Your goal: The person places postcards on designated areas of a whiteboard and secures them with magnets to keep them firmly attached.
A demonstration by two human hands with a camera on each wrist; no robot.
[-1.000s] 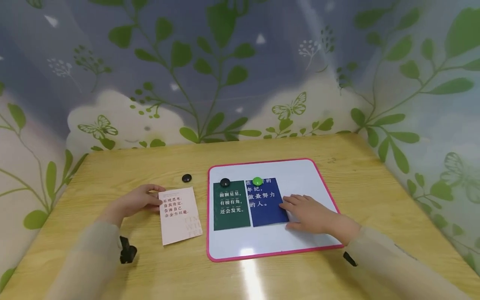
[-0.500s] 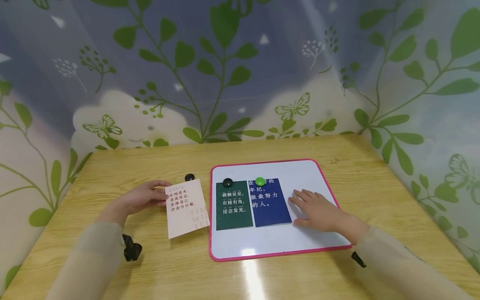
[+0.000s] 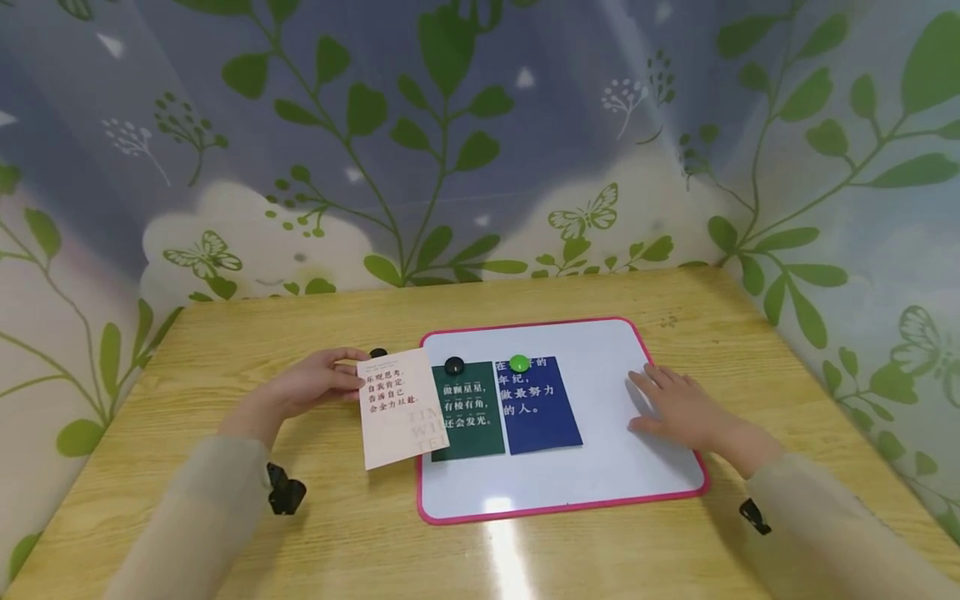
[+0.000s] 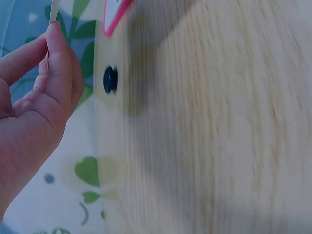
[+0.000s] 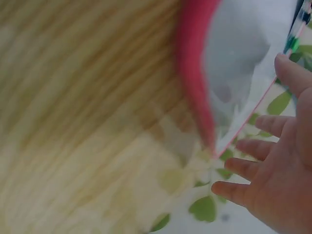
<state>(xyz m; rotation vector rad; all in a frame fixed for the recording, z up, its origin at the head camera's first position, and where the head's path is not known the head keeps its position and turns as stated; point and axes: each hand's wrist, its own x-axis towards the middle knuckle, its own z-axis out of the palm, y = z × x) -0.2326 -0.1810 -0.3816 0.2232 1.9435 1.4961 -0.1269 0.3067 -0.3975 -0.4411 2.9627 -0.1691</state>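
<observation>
My left hand [image 3: 324,385] pinches a pale pink card [image 3: 397,408] with printed characters by its left edge. The card is raised and overlaps the left part of a green card [image 3: 472,417] in the head view. In the left wrist view the thumb and fingers meet on its thin edge. My right hand [image 3: 686,408] has its fingers spread over the right side of a pink-rimmed whiteboard [image 3: 600,479], holding nothing. On the board lie the green card, under a black round magnet [image 3: 454,366], and a blue card [image 3: 542,417], under a green magnet [image 3: 519,363].
Another black magnet [image 4: 111,80] lies on the wooden table [image 3: 337,533] left of the board, partly hidden by the pink card in the head view. A wall [image 3: 300,208] with leaf and butterfly prints stands behind the table.
My left hand has lifted the pink card and carried it right, from the bare table to over the board's left edge. My right hand has moved right, away from the blue card.
</observation>
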